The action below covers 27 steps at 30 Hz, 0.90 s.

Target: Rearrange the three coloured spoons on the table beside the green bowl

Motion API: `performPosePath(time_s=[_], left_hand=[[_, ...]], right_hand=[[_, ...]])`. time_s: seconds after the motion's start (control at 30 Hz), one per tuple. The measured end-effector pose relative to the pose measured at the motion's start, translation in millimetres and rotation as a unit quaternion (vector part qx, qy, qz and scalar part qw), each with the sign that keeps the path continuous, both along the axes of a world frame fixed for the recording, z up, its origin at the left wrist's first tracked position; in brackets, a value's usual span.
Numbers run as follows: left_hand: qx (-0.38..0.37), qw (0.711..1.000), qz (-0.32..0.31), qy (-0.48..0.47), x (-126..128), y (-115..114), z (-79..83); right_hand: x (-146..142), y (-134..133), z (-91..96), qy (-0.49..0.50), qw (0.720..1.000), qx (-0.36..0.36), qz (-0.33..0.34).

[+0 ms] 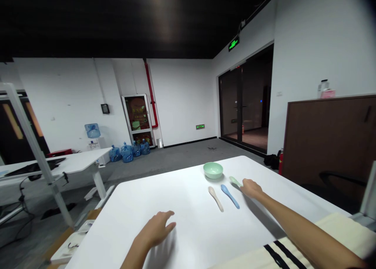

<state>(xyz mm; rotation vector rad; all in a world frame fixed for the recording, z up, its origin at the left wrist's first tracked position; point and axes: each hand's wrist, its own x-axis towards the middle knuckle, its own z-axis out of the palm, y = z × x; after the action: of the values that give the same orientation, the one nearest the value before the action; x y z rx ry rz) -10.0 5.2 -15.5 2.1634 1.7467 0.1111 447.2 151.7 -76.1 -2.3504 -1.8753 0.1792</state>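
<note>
Plainly the green spoon [235, 180] touches the right hand [251, 189], its grip unclear; left hand [157, 229] lies open.

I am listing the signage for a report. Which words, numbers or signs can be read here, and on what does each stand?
Nothing can be read with certainty.
Green lit sign, high up: too blurred.
Small green sign, low down: too small.
Red poster: characters blurred.
Water jug labels: unreadable.
Green bowl and blue spoon: no writing seen.
</note>
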Motion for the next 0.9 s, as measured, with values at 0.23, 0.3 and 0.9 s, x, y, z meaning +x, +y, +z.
performPosePath(time_s=[0.23,0.3,0.9], left_hand=[[0.000,1.000,-0.001,0.002,3,0,1.5],[-0.002,1.000,0.000,0.003,3,0,1.9],[-0.003,1.000,0.004,-0.002,2,-3,3.6]], right_hand=[[11,5,-17.3,0.020,1.000,-0.013,-0.018],[13,5,-19.0,0.020,0.999,-0.019,-0.017],[-11,-7,26.2,0.023,0.999,0.030,0.003]])
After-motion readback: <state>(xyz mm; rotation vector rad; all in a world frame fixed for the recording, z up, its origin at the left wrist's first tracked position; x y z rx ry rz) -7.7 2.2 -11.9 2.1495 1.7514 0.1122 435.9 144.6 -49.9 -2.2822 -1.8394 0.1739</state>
